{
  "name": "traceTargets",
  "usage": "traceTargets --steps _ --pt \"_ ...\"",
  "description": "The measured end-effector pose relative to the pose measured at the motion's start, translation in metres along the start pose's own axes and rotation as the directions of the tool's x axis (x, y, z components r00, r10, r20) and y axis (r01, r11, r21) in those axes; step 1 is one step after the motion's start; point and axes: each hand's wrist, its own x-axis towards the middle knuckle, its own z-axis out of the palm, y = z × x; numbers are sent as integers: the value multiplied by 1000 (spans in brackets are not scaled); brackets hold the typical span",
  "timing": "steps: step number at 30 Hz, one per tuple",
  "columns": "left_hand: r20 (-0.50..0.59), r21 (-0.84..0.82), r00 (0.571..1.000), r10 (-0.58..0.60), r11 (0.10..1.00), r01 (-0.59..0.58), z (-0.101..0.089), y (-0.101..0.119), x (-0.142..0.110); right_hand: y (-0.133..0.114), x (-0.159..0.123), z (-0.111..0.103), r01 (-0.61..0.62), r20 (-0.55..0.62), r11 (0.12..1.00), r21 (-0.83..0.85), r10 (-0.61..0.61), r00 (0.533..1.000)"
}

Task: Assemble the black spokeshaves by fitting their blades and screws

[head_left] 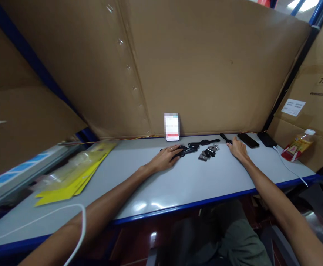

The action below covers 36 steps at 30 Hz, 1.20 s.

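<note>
My left hand (166, 157) lies on the grey table (178, 184) with its fingers stretched over a black strap-like piece (188, 149). My right hand (237, 148) rests further right, fingertips touching a small black stick-shaped item (226, 138). Between the hands lies a cluster of small black and grey parts (209, 152), and behind it a black watch-like band (204, 142). A small white card with a red stripe (171, 127) leans against the cardboard wall behind.
Yellow packaging sheets in clear plastic (72, 173) lie at the left. A dark phone (248, 140), another black device (266, 139) with a white cable (289, 166), and a bottle (300, 145) sit at the right. Cardboard walls enclose the table. A white cord (78, 236) crosses my left arm.
</note>
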Motion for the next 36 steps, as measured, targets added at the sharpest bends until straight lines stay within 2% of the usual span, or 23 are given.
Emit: traceTargets --steps 6,8,11,13,15,16,17,18,20,24,29,30,31,32,34,35,36 --pt "-38 -18 999 -21 1000 20 -5 7 -2 0 0 -10 -23 -25 997 79 25 999" --pt "-75 -25 997 -31 999 29 -11 14 -2 -7 -6 -16 40 -42 993 113 -35 999" --pt "-130 -33 991 -25 999 20 -22 31 -2 -27 -27 -23 231 -30 956 181 -229 973" --pt "-170 -37 985 -11 999 4 -29 44 -3 -42 -45 -25 375 13 897 233 -388 922" --pt "-212 -58 975 63 995 -77 -34 58 -4 -56 -64 -25 484 50 830 277 -515 856" --pt "-198 -61 974 109 991 -123 -36 64 -5 -62 -72 -24 547 71 781 302 -590 804" --pt "-161 -66 974 160 983 -173 -37 70 -5 -66 -79 -24 634 79 706 316 -686 723" --pt "-124 -72 970 211 973 -221 -38 75 -6 -69 -85 -23 679 94 669 303 -730 677" --pt "-48 -81 959 279 956 -282 -37 84 -8 -73 -93 -22 739 118 621 262 -780 614" --pt "47 -94 949 312 947 -307 -33 91 -10 -74 -102 -23 772 120 585 250 -810 575" --pt "79 -98 953 291 954 -283 -29 90 -11 -79 -104 -23 808 53 469 357 -874 484" --pt "96 -102 952 290 955 -280 -28 90 -12 -79 -101 -22 798 39 473 373 -867 496" --pt "113 -108 951 289 955 -277 -28 90 -12 -79 -98 -21 774 22 506 380 -842 540" --pt "127 -116 950 286 955 -272 -27 90 -12 -79 -93 -19 736 -6 563 376 -793 609" --pt "144 -126 951 274 958 -257 -27 91 -13 -78 -84 -15 610 -76 726 318 -622 780" --pt "150 -128 952 268 960 -250 -26 91 -13 -77 -80 -12 564 -93 775 286 -563 821" --pt "153 -130 952 263 961 -245 -26 91 -13 -77 -77 -9 540 -94 802 256 -535 839"
